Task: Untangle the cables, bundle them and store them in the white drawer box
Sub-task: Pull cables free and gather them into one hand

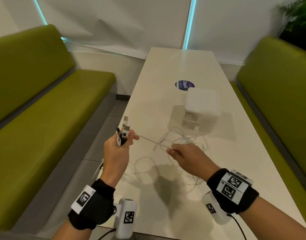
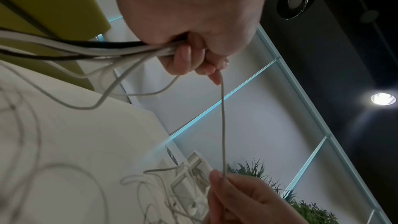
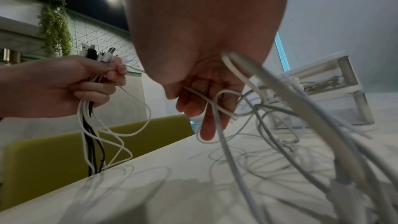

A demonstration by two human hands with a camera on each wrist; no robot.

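My left hand [image 1: 122, 142] is raised over the table's left edge and grips a bunch of cable ends [image 1: 123, 130], white and black, with the plugs sticking up. One white cable [image 1: 153, 141] runs taut from it to my right hand [image 1: 174, 152], which pinches it between thumb and fingers. In the right wrist view that hand [image 3: 200, 94] holds the thin white cable, with loops hanging past its fingers. A tangle of white cables [image 1: 180, 137] lies on the table in front of the white drawer box [image 1: 201, 104]. Black and white strands [image 3: 92, 142] hang below my left hand.
The long white table [image 1: 166, 196] carries a round dark sticker [image 1: 184, 85] behind the box. Green benches [image 1: 45, 135] flank both sides. The box's two clear drawers [image 3: 323, 81] hold some items. A plant [image 1: 299, 19] stands at the far right.
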